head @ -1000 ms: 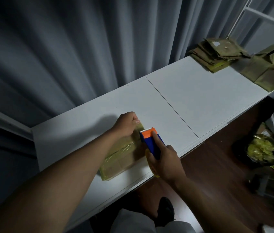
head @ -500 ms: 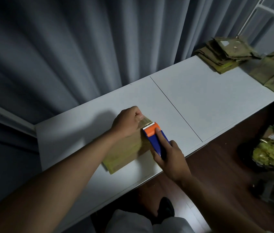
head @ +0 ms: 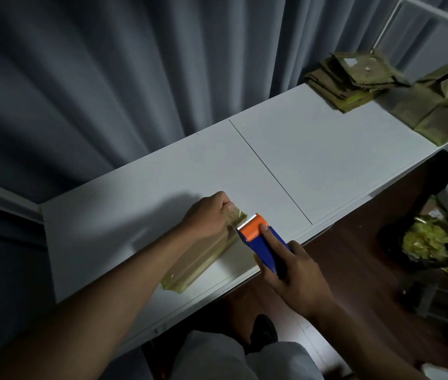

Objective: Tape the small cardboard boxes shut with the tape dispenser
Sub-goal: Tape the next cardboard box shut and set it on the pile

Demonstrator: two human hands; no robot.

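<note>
A person's left hand [head: 208,212], fingers curled into a loose fist, presses down on the far end of a small flat brown cardboard box [head: 203,256] lying near the front edge of a long white bench [head: 313,160]. The thumb pins a shiny strip of clear tape [head: 238,215] against the box's far edge. The right hand [head: 297,275] grips the blue handle of a blue-and-orange tape dispenser [head: 262,242], its index finger stretched forward along the top onto the orange head. The dispenser's toothed blade sits just beside the left hand's knuckles, at the box's far right corner, and its rear end overhangs the bench's front edge. The box lies at an angle across the bench, its long side running from the person toward the curtain, with glossy tape showing along its top.

Further along the bench, well apart from the hands, a stack of flattened brown cardboard pieces [head: 354,80] rests at the far right end, with more folded cardboard boxes [head: 442,111] just beside it at the bench's corner. Grey pleated curtains [head: 135,78] hang behind the bench. Below the front edge lies a dark wooden floor [head: 354,256], where a heap of yellow-green crumpled wrapping [head: 426,242] sits to the right. The person's pale trousers [head: 231,357] and a dark shoe [head: 264,330] show at the bottom.
</note>
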